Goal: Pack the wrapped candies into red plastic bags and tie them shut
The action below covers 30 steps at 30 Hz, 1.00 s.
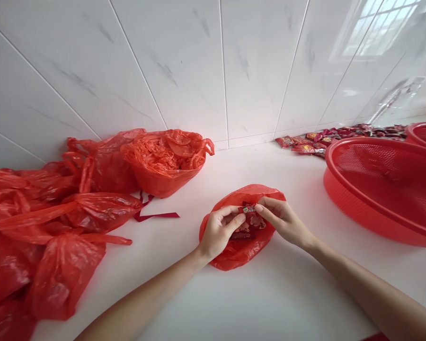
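An open red plastic bag [234, 263] lies on the white surface in front of me, with several small dark red printed packets [244, 232] inside. Over its mouth, my left hand [218, 232] and my right hand [282, 220] pinch a small red wrapped packet [248, 209] between them, one at each end. Fingers and thumb are closed on both hands. What exactly is in the wrapper cannot be made out.
Tied red plastic bags [67, 279] pile up on the left, beside a bag stuffed with crumpled red bags [166, 166]. A dark red ribbon [159, 216] lies near them. Red mesh baskets [372, 208] stand right, before scattered red packets [305, 148] along the tiled wall [255, 71].
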Motion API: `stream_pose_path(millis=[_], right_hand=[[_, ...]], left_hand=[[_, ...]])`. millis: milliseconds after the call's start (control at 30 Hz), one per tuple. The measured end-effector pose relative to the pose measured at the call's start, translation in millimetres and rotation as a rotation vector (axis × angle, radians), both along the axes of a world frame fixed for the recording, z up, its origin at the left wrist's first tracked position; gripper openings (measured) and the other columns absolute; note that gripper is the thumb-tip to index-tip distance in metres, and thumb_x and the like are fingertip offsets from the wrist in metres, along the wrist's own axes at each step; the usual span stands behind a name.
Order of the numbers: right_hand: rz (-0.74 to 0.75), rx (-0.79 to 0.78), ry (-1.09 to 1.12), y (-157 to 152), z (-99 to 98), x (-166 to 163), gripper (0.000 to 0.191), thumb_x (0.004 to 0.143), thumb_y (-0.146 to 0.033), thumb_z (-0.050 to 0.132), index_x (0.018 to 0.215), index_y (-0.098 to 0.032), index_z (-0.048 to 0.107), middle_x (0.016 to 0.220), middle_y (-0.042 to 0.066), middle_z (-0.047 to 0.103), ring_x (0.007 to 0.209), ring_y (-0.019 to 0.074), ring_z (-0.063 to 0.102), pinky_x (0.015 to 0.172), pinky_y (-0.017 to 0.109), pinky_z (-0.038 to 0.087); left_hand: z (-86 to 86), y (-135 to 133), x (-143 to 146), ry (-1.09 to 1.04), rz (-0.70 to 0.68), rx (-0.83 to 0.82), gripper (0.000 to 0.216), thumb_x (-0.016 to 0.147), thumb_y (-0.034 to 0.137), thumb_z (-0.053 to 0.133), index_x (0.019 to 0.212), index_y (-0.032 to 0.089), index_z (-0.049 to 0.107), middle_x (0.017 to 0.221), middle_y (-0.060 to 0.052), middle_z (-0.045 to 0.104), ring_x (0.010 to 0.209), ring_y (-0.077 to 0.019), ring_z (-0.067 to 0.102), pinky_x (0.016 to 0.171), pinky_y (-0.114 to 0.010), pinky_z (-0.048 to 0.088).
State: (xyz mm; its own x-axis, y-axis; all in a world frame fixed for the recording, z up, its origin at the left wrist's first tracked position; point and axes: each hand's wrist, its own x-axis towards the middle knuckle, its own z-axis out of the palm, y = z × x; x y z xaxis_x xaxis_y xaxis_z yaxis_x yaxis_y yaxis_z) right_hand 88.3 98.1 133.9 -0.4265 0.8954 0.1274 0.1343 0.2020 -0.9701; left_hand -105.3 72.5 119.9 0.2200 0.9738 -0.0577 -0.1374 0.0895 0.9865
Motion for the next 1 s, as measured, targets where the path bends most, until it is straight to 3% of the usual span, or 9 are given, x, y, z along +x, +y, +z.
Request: stream_pose_path(millis=[167,500,700,867,1000], right_hand=[[-0.025,0.020,-0.082,-3.2,-4.2,-0.9,0.043,0.099,-0.053,0.049,0.070,-0.021,0.051,0.067,0.000,0.058,0.064,0.0150,0.054,0.060,0.028,0.045],[-0.013,-0.060,-0.092,-6.9,2.1,-0.7,0.045,0.099,-0.054,0.048,0.069,-0.020,0.051,0.064,-0.001,0.058,0.061,0.0130,0.054,0.061,0.026,0.045],[-0.060,-0.044,-0.064,-9.9,-1.8,-3.6,0.043,0.098,-0.054,0.050,0.071,-0.020,0.052,0.066,0.000,0.059,0.063,0.0137,0.056,0.061,0.026,0.048],[-0.066,0.001,-0.062,-10.9,-1.8,-3.5,0.042,0.099,-0.052,0.051,0.070,-0.021,0.052,0.066,0.000,0.058,0.062,0.0132,0.054,0.059,0.025,0.048],[-0.031,-0.051,-0.033,-10.8,0.9,-3.7,0.043,0.097,-0.055,0.052,0.072,-0.021,0.054,0.068,0.001,0.060,0.063,0.0147,0.056,0.060,0.027,0.049]], left_hand=[[-9.0,-2.7,-2.0,-0.067,-0.020,-0.020,0.025,0.085,0.039,0.074,0.101,0.020,0.076,0.081,-0.002,0.076,0.075,-0.0171,0.072,0.073,-0.030,0.065],[-3.9,-5.1,-0.9,-0.081,-0.014,0.046,0.023,0.088,0.033,0.070,0.107,0.019,0.074,0.088,-0.003,0.076,0.076,-0.0157,0.073,0.075,-0.028,0.064],[-4.1,-9.3,1.6,-0.132,-0.016,0.043,0.034,0.085,0.028,0.074,0.117,0.019,0.065,0.097,-0.005,0.075,0.094,-0.0212,0.073,0.080,-0.033,0.065],[-1.2,-9.9,2.7,-0.120,-0.014,0.016,0.031,0.085,0.029,0.075,0.113,0.019,0.067,0.092,-0.004,0.075,0.090,-0.0214,0.074,0.079,-0.036,0.065],[2.0,-9.8,2.1,-0.120,-0.008,-0.021,0.030,0.083,0.029,0.077,0.108,0.017,0.070,0.096,-0.007,0.077,0.092,-0.0237,0.074,0.083,-0.041,0.065]])
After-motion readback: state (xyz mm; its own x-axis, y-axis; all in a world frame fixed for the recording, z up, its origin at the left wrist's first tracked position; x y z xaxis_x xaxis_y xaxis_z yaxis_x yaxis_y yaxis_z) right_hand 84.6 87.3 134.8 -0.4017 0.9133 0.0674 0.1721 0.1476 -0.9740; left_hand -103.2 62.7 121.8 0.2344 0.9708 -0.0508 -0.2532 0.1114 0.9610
